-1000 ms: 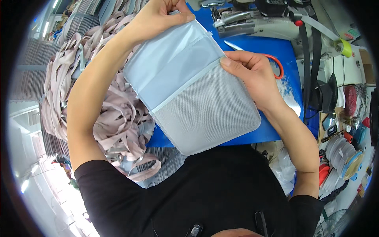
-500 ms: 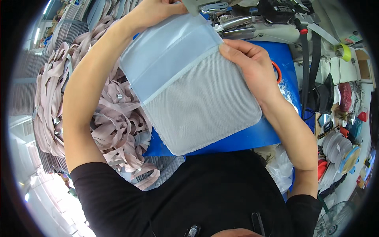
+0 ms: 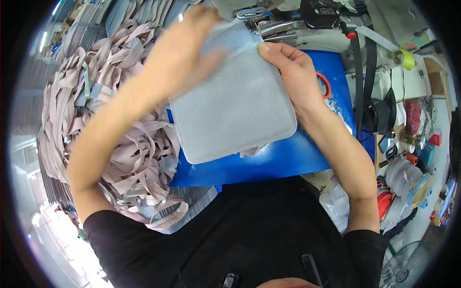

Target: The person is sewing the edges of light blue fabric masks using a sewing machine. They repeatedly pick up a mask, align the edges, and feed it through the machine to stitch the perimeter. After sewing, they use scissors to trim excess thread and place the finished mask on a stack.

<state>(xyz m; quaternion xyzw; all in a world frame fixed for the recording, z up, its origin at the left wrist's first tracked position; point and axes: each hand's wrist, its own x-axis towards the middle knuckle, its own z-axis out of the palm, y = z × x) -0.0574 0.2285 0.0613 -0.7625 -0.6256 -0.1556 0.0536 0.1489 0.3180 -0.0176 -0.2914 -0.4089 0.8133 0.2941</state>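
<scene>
A light grey fabric panel (image 3: 235,105) with rounded lower corners spreads over the blue work surface; mesh covers its lower part, and a smooth bluish part lies above. My right hand (image 3: 295,72) pinches its right edge near the seam, thumb on top. Over the panel's upper left part passes my left hand (image 3: 185,48), smeared by motion. Its thumb points across the mesh, but whether its fingers touch the panel I cannot make out. The panel's far end runs up beneath the machine parts (image 3: 278,29) and is partly hidden.
A large tangle of pinkish-grey straps (image 3: 139,149) heaps up on the left, with stacked grey panels (image 3: 86,38) behind it. An orange-red handle loop (image 3: 325,85) lies on the blue surface (image 3: 283,161) beside my right wrist. Black straps (image 3: 361,81) hang at the right.
My left hand has come off the panel's far edge area and swung down and nearer over it. The panel has shifted slightly up and left; my right hand keeps its pinch.
</scene>
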